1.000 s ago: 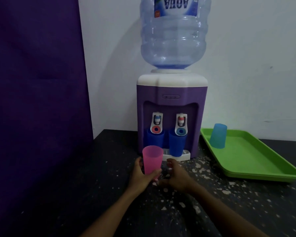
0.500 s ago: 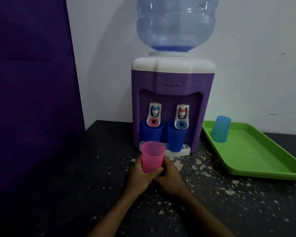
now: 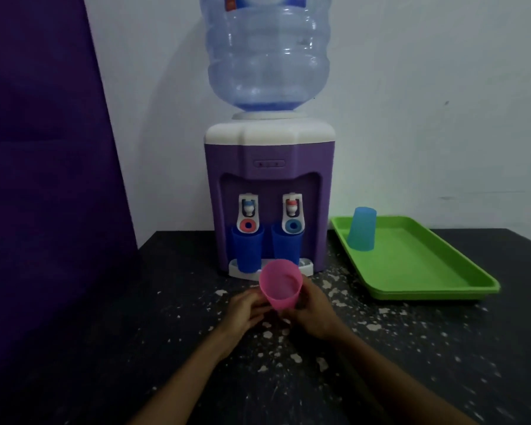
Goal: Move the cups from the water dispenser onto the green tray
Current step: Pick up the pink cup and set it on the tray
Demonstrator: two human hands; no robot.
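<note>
A pink cup [image 3: 281, 285] stands mouth up in front of the purple water dispenser [image 3: 269, 185], held between my left hand [image 3: 242, 314] and my right hand [image 3: 314, 311], both wrapped around its lower part. Two dark blue cups sit on the dispenser's drip ledge: the left blue cup [image 3: 247, 251] under the red-ringed tap, the right blue cup [image 3: 287, 245] under the blue-ringed tap. A light blue cup [image 3: 361, 229] stands upside down at the far left corner of the green tray [image 3: 426, 271].
A large water bottle [image 3: 267, 53] tops the dispenser. A purple panel [image 3: 43, 179] closes off the left side. A white wall stands behind. The black table [image 3: 411, 348] is speckled with white flecks; the tray lies right of the dispenser.
The pink cup has tipped so its open mouth faces me more. My right hand has closed in around it beside the left. The camera has shifted nearer the dispenser.
</note>
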